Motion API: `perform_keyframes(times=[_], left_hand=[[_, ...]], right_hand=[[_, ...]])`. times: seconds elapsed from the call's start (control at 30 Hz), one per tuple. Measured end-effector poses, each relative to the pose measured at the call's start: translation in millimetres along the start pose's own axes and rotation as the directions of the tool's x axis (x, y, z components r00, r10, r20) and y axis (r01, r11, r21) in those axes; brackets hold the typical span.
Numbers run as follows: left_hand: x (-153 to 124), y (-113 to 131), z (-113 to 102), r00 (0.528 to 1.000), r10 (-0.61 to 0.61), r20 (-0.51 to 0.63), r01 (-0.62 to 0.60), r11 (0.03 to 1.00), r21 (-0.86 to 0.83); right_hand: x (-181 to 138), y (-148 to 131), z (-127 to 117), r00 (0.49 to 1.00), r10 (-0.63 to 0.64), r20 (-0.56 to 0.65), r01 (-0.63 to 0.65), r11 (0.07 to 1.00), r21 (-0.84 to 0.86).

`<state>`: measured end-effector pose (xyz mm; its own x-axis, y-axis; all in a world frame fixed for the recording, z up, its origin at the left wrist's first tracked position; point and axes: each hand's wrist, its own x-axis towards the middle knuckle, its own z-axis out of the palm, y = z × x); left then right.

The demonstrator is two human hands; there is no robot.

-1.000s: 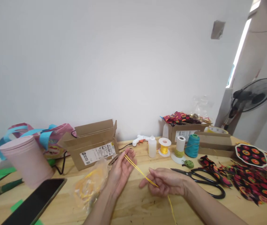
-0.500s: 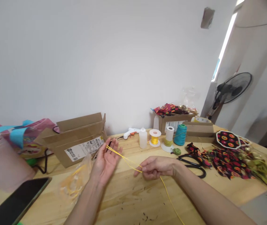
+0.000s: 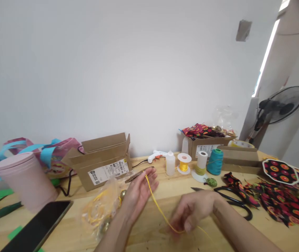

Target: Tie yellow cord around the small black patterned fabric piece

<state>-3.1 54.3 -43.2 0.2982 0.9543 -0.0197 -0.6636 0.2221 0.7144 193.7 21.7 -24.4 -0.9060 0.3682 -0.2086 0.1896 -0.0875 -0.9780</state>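
Observation:
A thin yellow cord (image 3: 156,203) hangs in a slack curve between my hands, above the wooden table. My left hand (image 3: 140,192) is turned palm up and pinches one part of the cord between thumb and forefinger, the other fingers loosely curled. Lower and to the right, my right hand (image 3: 192,211) is closed around the cord, its fingertips smeared by motion. A further length of cord trails from it to the lower right. Close behind the right wrist lie black-handled scissors (image 3: 235,199).
Behind stand a white bottle (image 3: 170,163), a yellow cord spool (image 3: 183,164), an olive thread spool (image 3: 201,166) and a teal thread cone (image 3: 215,162). Left are a cardboard box (image 3: 104,161), a plastic bag (image 3: 99,206), a phone (image 3: 39,227) and a pink container (image 3: 28,182). Patterned fabric (image 3: 280,199) lies right.
My right hand has moved down and nearer to me, turning as it goes. The cord, doubled and nearly straight before, now sags as a curve. The view has shifted left.

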Motion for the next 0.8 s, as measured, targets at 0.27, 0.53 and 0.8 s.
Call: perform_keyframes(times=[0.27, 0.53, 0.8], left_hand=[[-12, -12, 15, 0.988, -0.021, 0.154, -0.046, 0.908, 0.417], [-18, -18, 15, 0.946, -0.047, 0.32, -0.255, 0.502, 0.826], [-26, -22, 34, 0.974, 0.225, 0.022, -0.15, 0.568, 0.809]], right_hand=[[33, 24, -15, 0.671, -0.201, -0.714, 0.345, 0.937, 0.061], [40, 25, -5, 0.71, -0.145, -0.689, 0.374, 0.907, 0.195], [38, 21, -5, 0.686, -0.024, -0.727, 0.514, 0.723, 0.461]])
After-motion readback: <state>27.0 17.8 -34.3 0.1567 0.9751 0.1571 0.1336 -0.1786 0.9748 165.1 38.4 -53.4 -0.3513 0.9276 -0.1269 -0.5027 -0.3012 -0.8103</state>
